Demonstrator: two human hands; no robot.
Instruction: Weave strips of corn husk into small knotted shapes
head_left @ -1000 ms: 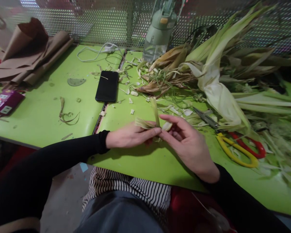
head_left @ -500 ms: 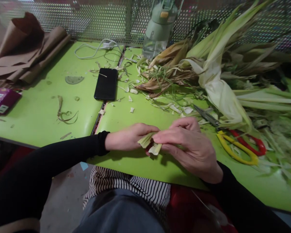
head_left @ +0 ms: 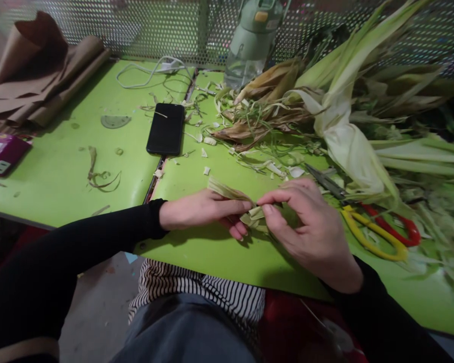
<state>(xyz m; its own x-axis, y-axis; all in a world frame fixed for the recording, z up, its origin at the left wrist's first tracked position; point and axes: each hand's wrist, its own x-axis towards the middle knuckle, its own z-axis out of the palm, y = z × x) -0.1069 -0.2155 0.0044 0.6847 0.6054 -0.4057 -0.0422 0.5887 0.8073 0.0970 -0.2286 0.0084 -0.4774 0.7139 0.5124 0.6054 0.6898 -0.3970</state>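
Between my hands, just above the table's front edge, is a small folded bundle of pale green corn husk (head_left: 255, 216). My left hand (head_left: 204, 209) holds it from the left, thumb on top and fingers beneath; a flared husk end sticks up behind the thumb. From the right, my right hand (head_left: 306, 222) pinches the bundle between thumb and forefinger, its other fingers curled. Scissors with red and yellow handles (head_left: 374, 239) lie right of my right hand, blades towards the back. A large heap of corn husks (head_left: 348, 126) fills the back right.
A black phone (head_left: 165, 130) lies at the middle, with husk scraps around it. Behind stands a green water bottle (head_left: 249, 45) against a perforated screen. Brown paper (head_left: 41, 75), a purple box (head_left: 7, 154), a protractor (head_left: 115, 121) and a white cable (head_left: 147, 75) are on the left.
The husk bundle has turned, so its flared end now points up behind my left thumb. My left thumb now lies across it, and my right hand has shifted slightly right.
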